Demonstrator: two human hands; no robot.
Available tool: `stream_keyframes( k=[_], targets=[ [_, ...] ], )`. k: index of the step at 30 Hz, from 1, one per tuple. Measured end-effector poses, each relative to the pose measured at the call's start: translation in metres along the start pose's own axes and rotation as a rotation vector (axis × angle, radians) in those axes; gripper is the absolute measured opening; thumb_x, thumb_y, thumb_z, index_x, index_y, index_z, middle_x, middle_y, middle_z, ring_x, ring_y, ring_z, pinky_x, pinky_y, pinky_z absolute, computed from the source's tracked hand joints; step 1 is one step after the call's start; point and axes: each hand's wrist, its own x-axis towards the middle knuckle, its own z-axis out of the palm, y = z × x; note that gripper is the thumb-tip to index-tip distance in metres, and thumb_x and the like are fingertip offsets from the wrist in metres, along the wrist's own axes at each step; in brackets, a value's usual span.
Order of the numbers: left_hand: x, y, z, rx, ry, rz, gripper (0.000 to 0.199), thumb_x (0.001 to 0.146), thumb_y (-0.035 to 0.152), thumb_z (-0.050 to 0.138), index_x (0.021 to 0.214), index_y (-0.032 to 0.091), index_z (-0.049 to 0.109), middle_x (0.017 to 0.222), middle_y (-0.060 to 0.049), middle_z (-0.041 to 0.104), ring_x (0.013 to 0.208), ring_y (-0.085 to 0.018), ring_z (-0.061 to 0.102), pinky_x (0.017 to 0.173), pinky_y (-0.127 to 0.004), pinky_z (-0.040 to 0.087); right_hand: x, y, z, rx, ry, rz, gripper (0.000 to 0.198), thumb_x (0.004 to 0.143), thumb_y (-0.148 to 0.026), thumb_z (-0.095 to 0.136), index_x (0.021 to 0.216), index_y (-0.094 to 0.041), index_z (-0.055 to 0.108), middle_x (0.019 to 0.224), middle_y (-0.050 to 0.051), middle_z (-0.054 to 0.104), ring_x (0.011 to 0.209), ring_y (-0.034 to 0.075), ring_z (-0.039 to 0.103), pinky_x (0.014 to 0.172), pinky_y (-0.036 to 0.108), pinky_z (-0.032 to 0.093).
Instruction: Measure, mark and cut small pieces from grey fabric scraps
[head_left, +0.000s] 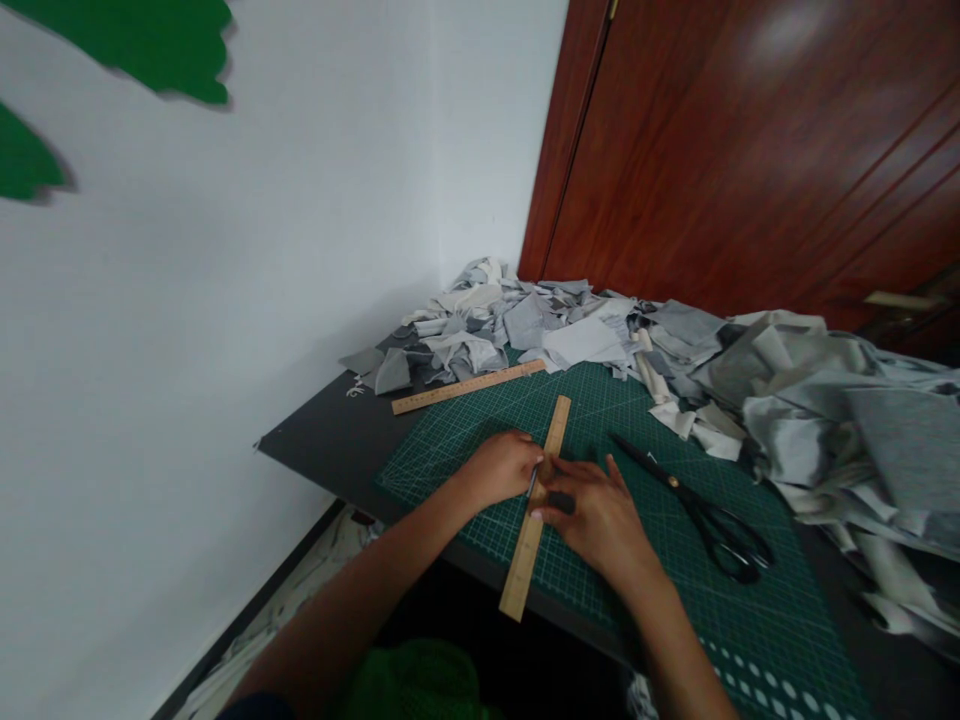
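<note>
Wall: white (300, 220), with green cut-out shapes (142, 40) at upper left.
Table: dark top (322, 430), bearing a green gridded cutting mat (600, 400).
Far ruler: a wooden one (469, 388), slanting near the mat's far edge beside heaped grey and white fabric scraps (525, 320).
Left hand: (510, 466) curled nearly closed at the near ruler's left edge; a thin grey object (532, 482) shows by its fingertips, whether gripped I cannot tell.
Near ruler: wooden (517, 575), lying across the mat beneath the fingers, its near end past the table edge.
Right hand: (592, 508) thumb and fingers parted, fingertips on the near ruler.
Scissors: black (694, 505), lying on the mat, right of that hand.
Door: reddish-brown wood (735, 150), behind more piled fabric (795, 420).
</note>
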Motion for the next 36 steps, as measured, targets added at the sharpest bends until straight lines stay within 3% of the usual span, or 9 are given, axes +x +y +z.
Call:
stream_keyframes(
  k=[29,33,36],
  targets=[
    [-0.0007,0.0036,-0.0034,0.063,-0.014,0.008,0.022,0.089,0.008,0.056,0.076,0.019,0.069,0.075,-0.004,0.064,0.078,-0.02,0.061,0.072,-0.029,0.044,-0.0016,-0.003,-0.0014,0.028,0.024,0.007,0.022,0.081,-0.033,0.084,0.102,-0.035,0.078,0.141,0.001,0.066,0.127,0.031,0.06,0.119,0.068,0.02],
    [-0.0003,0.0043,-0.0042,0.063,-0.021,0.005,0.022,0.089,0.008,0.057,0.076,0.019,0.07,0.074,-0.004,0.063,0.078,-0.02,0.061,0.073,-0.029,0.044,-0.0022,-0.0007,0.001,0.034,0.042,-0.004,0.021,0.082,-0.033,0.083,0.102,-0.034,0.077,0.138,0.003,0.068,0.128,0.03,0.06,0.121,0.066,0.017],
    [0.0002,0.0052,-0.0044,0.059,-0.023,0.0,0.023,0.089,0.007,0.057,0.076,0.019,0.07,0.073,-0.003,0.063,0.078,-0.019,0.061,0.074,-0.029,0.044,-0.0014,0.0022,0.0044,0.029,0.045,-0.027,0.02,0.082,-0.03,0.081,0.101,-0.031,0.077,0.146,0.007,0.062,0.138,0.031,0.053,0.121,0.066,0.015]
  ],
)
